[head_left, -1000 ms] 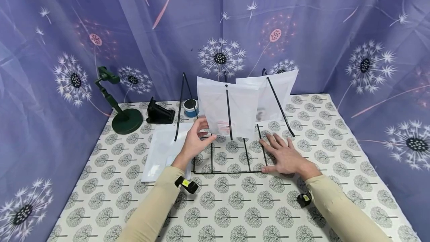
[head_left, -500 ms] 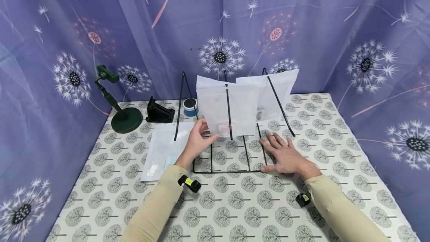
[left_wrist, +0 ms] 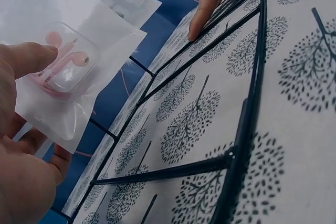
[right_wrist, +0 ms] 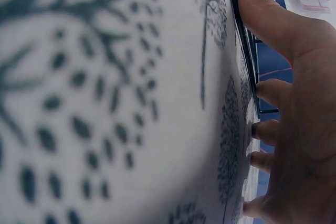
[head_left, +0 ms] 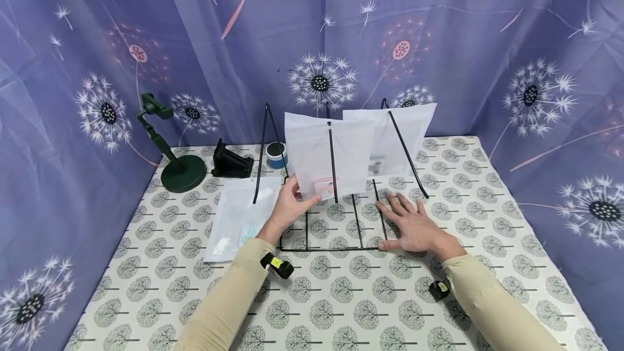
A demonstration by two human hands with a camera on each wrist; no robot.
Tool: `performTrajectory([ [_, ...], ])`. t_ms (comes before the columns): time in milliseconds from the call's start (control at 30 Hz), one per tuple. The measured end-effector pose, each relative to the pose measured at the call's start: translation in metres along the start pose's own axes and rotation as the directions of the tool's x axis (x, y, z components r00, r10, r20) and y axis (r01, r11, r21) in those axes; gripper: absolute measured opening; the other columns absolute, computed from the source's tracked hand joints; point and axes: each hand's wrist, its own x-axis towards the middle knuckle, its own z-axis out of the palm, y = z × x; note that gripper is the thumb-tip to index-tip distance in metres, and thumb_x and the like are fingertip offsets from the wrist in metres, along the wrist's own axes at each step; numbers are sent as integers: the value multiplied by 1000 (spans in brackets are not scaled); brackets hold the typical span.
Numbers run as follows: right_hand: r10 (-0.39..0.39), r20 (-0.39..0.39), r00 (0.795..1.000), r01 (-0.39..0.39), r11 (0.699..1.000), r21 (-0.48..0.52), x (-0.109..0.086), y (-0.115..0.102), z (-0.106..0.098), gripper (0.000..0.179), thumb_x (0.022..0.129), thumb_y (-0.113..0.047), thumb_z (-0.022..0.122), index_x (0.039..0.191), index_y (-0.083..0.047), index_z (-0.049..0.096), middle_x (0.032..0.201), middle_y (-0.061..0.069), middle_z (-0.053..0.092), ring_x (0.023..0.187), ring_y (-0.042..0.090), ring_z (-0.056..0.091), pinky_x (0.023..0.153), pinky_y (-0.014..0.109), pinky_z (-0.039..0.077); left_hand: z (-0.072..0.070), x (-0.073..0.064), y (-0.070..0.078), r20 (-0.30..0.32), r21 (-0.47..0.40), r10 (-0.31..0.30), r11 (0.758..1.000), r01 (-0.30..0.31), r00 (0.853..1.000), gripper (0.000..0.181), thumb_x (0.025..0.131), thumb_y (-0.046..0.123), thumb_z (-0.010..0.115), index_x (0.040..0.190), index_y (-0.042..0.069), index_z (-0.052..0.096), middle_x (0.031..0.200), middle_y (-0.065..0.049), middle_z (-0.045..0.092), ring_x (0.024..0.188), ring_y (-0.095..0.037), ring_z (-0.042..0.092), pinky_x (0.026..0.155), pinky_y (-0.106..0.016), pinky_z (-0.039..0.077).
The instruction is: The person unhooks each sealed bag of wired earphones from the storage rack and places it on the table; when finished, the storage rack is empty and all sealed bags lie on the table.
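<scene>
A white zip pouch [head_left: 309, 150] hangs from the middle hook of a black wire display rack [head_left: 322, 249]. Pink wired earphones in a clear case [left_wrist: 65, 61] show through its front. At its lower left corner my left hand [head_left: 286, 207] pinches the pouch, thumb in front and fingers behind. Spread flat, my right hand [head_left: 411, 226] rests at the right side of the rack's base, thumb and fingertips against the wire and tablecloth. A second white pouch [head_left: 390, 134] hangs on the right hook, partly hidden by the first; its contents are blurred. The left hook [head_left: 260, 161] carries nothing.
Left of the rack lies another white pouch [head_left: 234, 215] with a pale blue item [head_left: 249, 232]. Behind are a dark green stand [head_left: 184, 174], a black holder [head_left: 231, 161] and a blue jar with a black lid [head_left: 277, 155]. A purple curtain [head_left: 234, 69] surrounds the table.
My left hand has shifted slightly right at the pouch's lower corner, and the pouch's bottom edge has swung a little. The right hand stays in place.
</scene>
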Motion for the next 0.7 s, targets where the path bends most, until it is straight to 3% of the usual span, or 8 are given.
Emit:
performTrajectory([
  [67, -3, -6, 1000, 3, 1000, -4, 0, 0, 0, 107, 76, -79, 55, 156, -17, 22, 162, 19, 11, 147, 46, 10, 111, 76, 4, 1, 2, -10, -14, 1, 12, 1000, -12, 1000, 58, 79, 5, 78, 131, 4, 52, 122, -17, 62, 101, -30, 65, 81, -33, 60],
  [500, -4, -10, 1000, 4, 1000, -12, 0, -1, 0, 106, 76, -79, 56, 156, -17, 24, 162, 20, 13, 146, 47, 12, 109, 78, 6, 1, -1, -5, -11, -76, -23, 997, 22, 1000, 52, 82, -6, 71, 130, -9, 50, 124, -29, 58, 108, -39, 63, 87, -36, 59],
  [700, -4, -17, 1000, 3, 1000, -2, -1, -1, 0, 105, 76, -77, 57, 156, -17, 24, 162, 20, 13, 146, 47, 12, 109, 78, 5, 1, -2, -6, -18, -116, -40, 993, 38, 999, 53, 82, -5, 72, 130, -5, 51, 123, -25, 59, 106, -34, 64, 86, -34, 59],
])
